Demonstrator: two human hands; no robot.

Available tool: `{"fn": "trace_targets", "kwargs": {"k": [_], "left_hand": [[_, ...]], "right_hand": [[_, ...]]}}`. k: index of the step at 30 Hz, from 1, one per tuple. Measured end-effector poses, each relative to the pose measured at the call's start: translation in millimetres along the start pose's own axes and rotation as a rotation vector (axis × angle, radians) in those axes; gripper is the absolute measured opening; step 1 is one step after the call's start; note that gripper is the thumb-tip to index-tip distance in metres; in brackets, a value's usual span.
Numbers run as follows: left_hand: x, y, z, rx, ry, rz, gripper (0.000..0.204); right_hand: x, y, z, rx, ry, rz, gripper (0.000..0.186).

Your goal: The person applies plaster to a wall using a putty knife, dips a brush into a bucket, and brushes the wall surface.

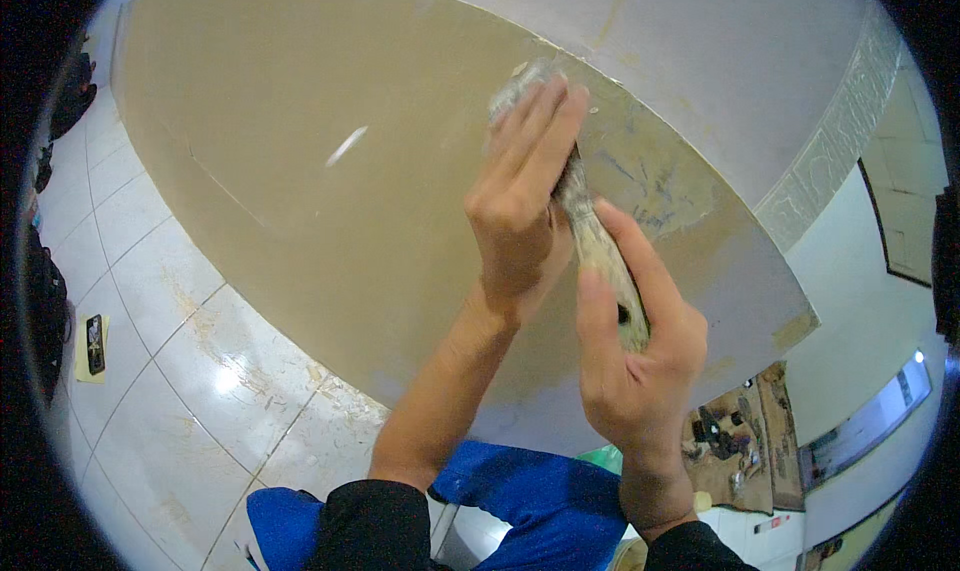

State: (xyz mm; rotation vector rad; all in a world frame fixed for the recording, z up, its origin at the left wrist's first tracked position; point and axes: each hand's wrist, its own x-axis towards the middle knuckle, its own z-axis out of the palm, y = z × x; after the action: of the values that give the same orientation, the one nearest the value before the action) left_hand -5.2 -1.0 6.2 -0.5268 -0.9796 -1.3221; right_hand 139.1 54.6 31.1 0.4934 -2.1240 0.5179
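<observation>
One broad tan-coated panel with a pointed right end [330,221], and a pale-handled, smeared scraper [598,246] held against it.

At far left, a small dark rectangular object [95,343] lies on a pale yellow sheet [91,377] on the glossy white tiled floor [140,316]; the left hand [515,196] lays straight, close-set fingers over the scraper's blurred blade near the panel's upper edge, its thumb too hidden to tell its grip; the right hand [650,356] has its fingers wrapped round the handle; at lower right, dark items [712,433] sit on a brown sheet [757,474].
</observation>
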Motion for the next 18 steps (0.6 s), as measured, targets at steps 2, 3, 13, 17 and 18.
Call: {"fn": "trace_targets", "kwargs": {"k": [2, 3, 13, 17, 18], "left_hand": [[-8, 8, -1, -0.005, 0.001, -0.010, 0.046], [-14, 10, -1, 0.000, -0.015, -0.009, 0.046], [-8, 7, -1, 0.044, -0.019, 0.009, 0.048], [-5, -4, -2, 0.070, -0.038, 0.017, 0.045], [-1, -17, -2, 0.049, -0.064, 0.019, 0.044]], "right_hand": [[-11, -4, -5, -0.003, -0.030, 0.051, 0.037], [-16, -3, -8, 0.005, -0.022, 0.093, 0.038], [-6, -6, -5, -0.030, -0.038, 0.092, 0.037], [-8, 10, 5, 0.005, -0.015, 0.063, 0.037], [0, 15, 14, 0.024, 0.026, -0.006, 0.037]]}}
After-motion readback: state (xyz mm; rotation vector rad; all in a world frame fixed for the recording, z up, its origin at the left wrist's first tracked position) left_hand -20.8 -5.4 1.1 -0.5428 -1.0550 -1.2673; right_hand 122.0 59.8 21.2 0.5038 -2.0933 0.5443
